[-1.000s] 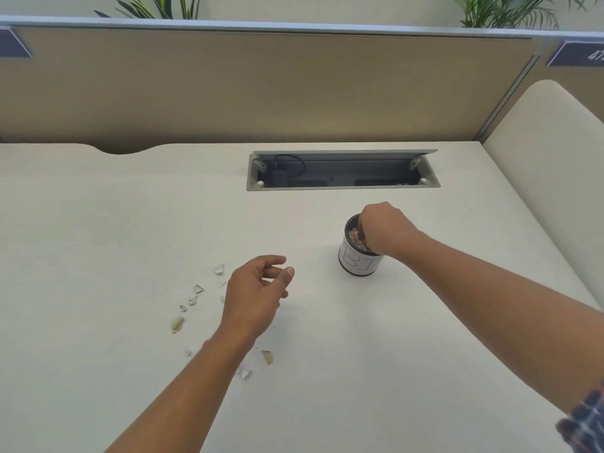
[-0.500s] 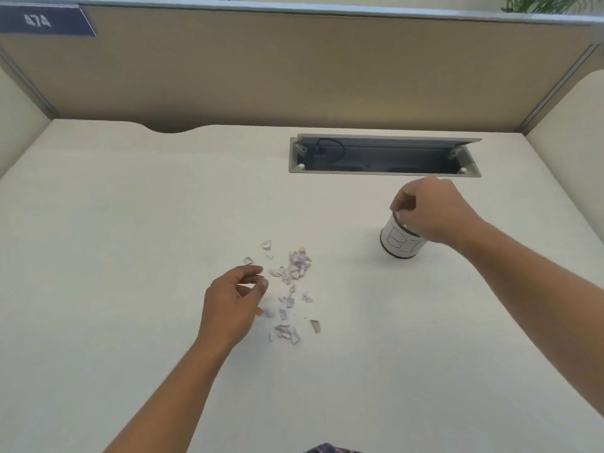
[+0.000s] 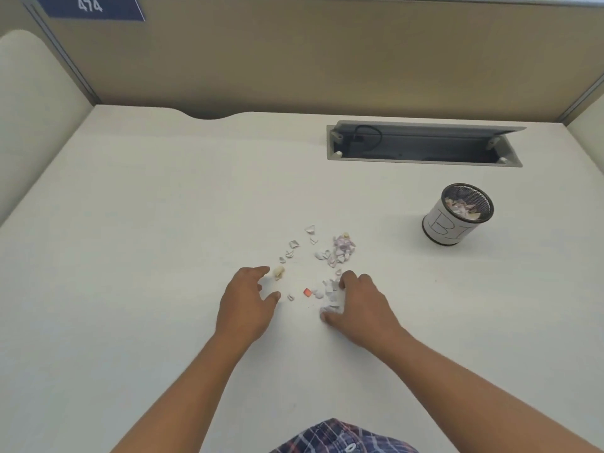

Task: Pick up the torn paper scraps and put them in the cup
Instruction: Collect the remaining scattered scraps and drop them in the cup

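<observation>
Head view shows your left hand (image 3: 246,304) loose and spread on the white desk (image 3: 130,256), grasping nothing; your right hand (image 3: 362,305) lies equally released, fingertips touching the small torn white and pink paper scraps (image 3: 342,248) scattered between both hands. More lie in the black mesh cup with white paper label (image 3: 444,225), well apart to the right

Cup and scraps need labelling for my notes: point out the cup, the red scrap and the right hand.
cup (image 3: 439,225), head view, on its white side wall.
red scrap (image 3: 307,292), head view, on its middle.
right hand (image 3: 362,305), head view, on its back.
</observation>
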Available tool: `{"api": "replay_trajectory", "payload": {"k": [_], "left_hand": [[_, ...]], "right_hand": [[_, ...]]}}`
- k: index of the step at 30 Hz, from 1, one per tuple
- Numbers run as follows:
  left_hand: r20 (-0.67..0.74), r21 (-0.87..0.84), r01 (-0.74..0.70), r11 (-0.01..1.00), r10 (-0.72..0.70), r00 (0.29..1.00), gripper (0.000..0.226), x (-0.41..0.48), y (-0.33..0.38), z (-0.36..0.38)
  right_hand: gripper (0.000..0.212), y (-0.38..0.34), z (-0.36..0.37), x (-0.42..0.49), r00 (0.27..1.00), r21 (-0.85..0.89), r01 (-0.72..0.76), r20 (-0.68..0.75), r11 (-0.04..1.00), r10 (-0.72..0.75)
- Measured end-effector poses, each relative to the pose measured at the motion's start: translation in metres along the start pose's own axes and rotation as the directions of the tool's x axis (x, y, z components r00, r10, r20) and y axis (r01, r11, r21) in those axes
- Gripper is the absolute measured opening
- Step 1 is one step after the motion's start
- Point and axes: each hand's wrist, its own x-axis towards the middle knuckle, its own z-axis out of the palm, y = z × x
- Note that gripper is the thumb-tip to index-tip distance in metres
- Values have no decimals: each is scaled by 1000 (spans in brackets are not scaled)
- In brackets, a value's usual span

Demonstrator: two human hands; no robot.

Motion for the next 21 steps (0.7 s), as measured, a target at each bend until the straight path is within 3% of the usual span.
{"api": "replay_trajectory", "payload": {"k": [4,13,18,21], "left_hand": [[59,8,-50,999,49,997,58,0,-4,0],[221,126,-206,970,175,960,77,30,4,3],[244,120,-287,950,252,936,23,35,-4,10],[196,93,-371,924,348,917,19,32,-14,14]], "right_hand": [[17,-9,7,9,996,-22,43,-73,999,-45],[14,-8,-19,25,981,94,9,-196,996,10],[15,-10,-22,38,982,19,-41,-186,999,44],[20,-16,-21,38,985,-58,-53,-168,997,43]]}}
